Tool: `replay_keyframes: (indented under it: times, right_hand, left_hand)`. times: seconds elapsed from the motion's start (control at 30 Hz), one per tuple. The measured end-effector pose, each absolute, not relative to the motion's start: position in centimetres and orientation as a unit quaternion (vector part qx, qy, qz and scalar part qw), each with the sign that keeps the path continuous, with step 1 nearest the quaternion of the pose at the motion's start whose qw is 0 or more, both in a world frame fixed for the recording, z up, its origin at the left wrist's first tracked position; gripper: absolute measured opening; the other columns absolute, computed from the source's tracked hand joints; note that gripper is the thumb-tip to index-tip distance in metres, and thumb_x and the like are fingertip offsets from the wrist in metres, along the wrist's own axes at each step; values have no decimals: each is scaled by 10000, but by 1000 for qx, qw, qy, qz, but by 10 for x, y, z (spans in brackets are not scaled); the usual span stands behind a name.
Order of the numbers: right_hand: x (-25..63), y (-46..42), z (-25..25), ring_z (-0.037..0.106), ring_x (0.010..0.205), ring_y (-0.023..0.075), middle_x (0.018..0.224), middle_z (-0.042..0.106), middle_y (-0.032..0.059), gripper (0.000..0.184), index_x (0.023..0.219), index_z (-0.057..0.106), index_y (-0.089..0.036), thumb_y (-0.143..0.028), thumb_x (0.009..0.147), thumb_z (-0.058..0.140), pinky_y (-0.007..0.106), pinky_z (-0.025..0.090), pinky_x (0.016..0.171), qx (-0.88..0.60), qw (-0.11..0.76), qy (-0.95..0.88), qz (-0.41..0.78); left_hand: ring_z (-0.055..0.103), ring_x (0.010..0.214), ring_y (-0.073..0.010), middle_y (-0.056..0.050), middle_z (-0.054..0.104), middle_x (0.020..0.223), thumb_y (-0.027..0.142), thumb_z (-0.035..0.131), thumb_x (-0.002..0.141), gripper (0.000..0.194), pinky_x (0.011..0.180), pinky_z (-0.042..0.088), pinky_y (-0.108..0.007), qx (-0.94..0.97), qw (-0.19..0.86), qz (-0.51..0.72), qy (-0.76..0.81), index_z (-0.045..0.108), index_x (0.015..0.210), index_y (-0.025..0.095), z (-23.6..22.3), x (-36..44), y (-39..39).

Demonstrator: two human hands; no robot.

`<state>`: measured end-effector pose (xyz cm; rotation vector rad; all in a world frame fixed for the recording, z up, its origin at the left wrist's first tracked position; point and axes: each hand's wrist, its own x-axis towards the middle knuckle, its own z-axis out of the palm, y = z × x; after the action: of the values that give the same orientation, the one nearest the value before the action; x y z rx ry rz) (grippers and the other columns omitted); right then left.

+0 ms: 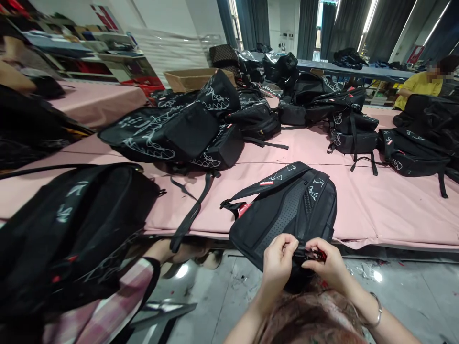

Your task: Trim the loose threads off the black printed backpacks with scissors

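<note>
Nearest, both forearms are being stretched forward; a dark part of the backpack (272, 224) is being pinched by the closed fingertips of the left hand (279, 255), and a small dark-and-red object (317, 255), mostly hidden, is being held in the curled right hand (330, 263). The black fabric backpack, rounded at top and being marked with white angular lines and perforated padding, is being supported on the smooth pink covering (373, 210), its near end overhanging. Farther, more black bags (197, 126) are being supported there.
</note>
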<state>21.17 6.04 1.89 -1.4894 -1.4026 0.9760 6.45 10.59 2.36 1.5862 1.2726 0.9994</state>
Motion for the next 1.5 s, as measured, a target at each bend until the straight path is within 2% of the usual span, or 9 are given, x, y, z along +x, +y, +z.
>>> replay_keyframes:
  times: [0.1, 0.2, 0.33, 0.53, 1.03, 1.17, 1.27, 1.4, 1.5]
  right_hand:
    - [228, 60, 33, 567, 764, 147, 869, 599, 15, 264, 1024, 528, -216, -222, 765, 579, 253, 453, 661, -596, 407, -613, 323]
    - [244, 61, 49, 568, 808, 168, 893, 601, 56, 149, 983, 551, -199, -220, 865, 463, 287, 443, 716, -586, 365, -697, 196]
    - [252, 64, 62, 563, 742, 169, 822, 602, 58, 137, 910, 577, -189, -236, 889, 450, 276, 419, 661, -564, 266, -778, 71]
    - [243, 67, 71, 528, 689, 158, 798, 591, 46, 114, 896, 580, -190, -212, 873, 470, 260, 366, 607, -547, 189, -815, 17]
    - [241, 77, 74, 530, 695, 159, 774, 587, 36, 123, 830, 584, -194, -219, 869, 471, 263, 376, 620, -551, 191, -810, 70]
    - [249, 74, 59, 538, 710, 156, 772, 586, 34, 116, 844, 577, -191, -223, 859, 467, 266, 407, 655, -559, 321, -744, 178]
    - [249, 66, 34, 570, 782, 158, 865, 600, 29, 170, 972, 542, -202, -243, 808, 521, 263, 450, 681, -562, 426, -626, 333]
    - [230, 53, 2, 573, 847, 187, 956, 617, 34, 437, 1051, 545, -220, -241, 640, 692, 281, 449, 710, -574, 420, -611, 348]
    - [219, 47, -10, 544, 685, 155, 738, 603, 14, 91, 818, 599, -196, -201, 730, 578, 254, 398, 629, -588, 389, -662, 254]
  left_hand:
    - [563, 727, -167, -28, 595, 739, 276, 451, 813, 168, 685, 437, -267, 612, 416, 434, 514, 559, 733, 176, 18, 69, 102]
    - [561, 848, -189, -47, 604, 837, 259, 438, 821, 171, 812, 422, -305, 599, 408, 467, 507, 539, 702, 191, 17, 74, 99]
    - [524, 928, -194, -67, 561, 922, 239, 423, 828, 189, 873, 393, -324, 612, 367, 479, 511, 528, 677, 195, 21, 79, 98]
    - [508, 901, -181, -67, 520, 906, 220, 412, 829, 206, 845, 401, -310, 635, 343, 472, 506, 521, 656, 194, 30, 83, 95]
    - [537, 868, -185, -57, 560, 874, 332, 528, 771, 195, 824, 433, -310, 505, 462, 506, 526, 567, 656, 179, 26, 86, 94]
    - [545, 637, -113, -33, 568, 800, 456, 579, 735, 307, 591, 461, -234, 313, 647, 517, 466, 566, 805, 157, 29, 82, 96]
    - [521, 562, -79, -34, 586, 823, 533, 585, 703, 393, 557, 465, -234, 226, 732, 508, 394, 500, 679, 150, 31, 79, 104]
    - [527, 518, -82, -23, 584, 806, 580, 586, 671, 428, 500, 440, -228, 272, 743, 454, 409, 496, 732, 166, 35, 79, 119]
    - [502, 483, -94, 24, 540, 622, 562, 561, 691, 390, 488, 393, -217, 435, 690, 358, 455, 506, 718, 177, 41, 77, 131]
